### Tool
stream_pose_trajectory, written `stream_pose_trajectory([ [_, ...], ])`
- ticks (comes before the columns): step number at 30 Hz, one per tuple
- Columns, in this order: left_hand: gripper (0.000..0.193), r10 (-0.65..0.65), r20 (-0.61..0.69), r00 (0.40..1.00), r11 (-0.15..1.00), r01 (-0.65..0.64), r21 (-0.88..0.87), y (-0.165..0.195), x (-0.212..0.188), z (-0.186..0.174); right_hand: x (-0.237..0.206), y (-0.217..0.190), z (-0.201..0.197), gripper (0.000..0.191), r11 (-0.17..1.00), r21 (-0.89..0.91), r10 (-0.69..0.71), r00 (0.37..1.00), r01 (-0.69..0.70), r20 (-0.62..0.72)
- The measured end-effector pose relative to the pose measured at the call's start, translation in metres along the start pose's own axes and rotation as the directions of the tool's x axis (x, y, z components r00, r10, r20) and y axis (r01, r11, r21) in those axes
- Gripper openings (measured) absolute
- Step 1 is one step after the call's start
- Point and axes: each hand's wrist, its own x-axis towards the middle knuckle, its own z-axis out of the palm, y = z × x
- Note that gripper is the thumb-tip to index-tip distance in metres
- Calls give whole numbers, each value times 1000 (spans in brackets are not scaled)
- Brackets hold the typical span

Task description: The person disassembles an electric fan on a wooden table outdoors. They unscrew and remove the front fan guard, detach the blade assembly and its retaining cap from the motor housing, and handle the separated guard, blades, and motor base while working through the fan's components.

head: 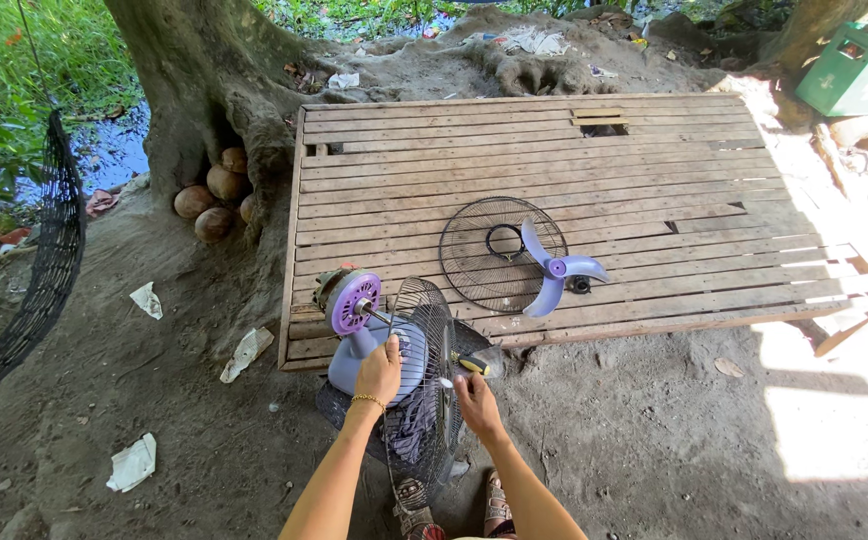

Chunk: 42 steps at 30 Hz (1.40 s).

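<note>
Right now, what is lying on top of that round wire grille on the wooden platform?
A pale purple three-bladed fan blade lies on the right side of the wire grille, with one blade reaching over the planks of the wooden platform. A small dark piece sits beside its hub; what it is cannot be told.

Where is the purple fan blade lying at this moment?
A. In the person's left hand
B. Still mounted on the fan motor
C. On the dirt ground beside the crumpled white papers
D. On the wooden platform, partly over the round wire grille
D: the purple fan blade lies flat on the wooden platform, one of its wings overlapping the round wire grille, away from both hands and the fan motor.
</note>
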Motion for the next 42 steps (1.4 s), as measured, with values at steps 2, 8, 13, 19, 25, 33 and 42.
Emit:
stream_pose_trajectory([
  [2,65,-13,6,1000,1000,13,-12,1,-1,-1,-1,-3,1,26,976,217,-13,1000,15,-10],
  [8,66,22,-11,1000,1000,-22,-20,4,-2,8,-1,-27,21,37,951,287,-133,991,119,30],
  [13,66,37,0,999,999,-37,-23,4,0,10,-1,-17,11,39,989,129,-79,996,72,46],
  [19,67,60,-31,998,998,-60,-9,2,1,4,3,-4,0,35,984,173,-38,999,31,34],
  [25,77,3,-27,1000,996,-6,-91,4,-3,8,1,-40,26,37,968,192,-159,987,161,-27],
  [33,75,-2,-84,996,998,-3,-62,1,-1,6,0,-24,16,39,997,83,3,1000,-3,3],
  [42,68,-17,-82,997,999,15,-30,0,-1,-1,6,-19,12,36,985,167,-32,999,36,-28],
])
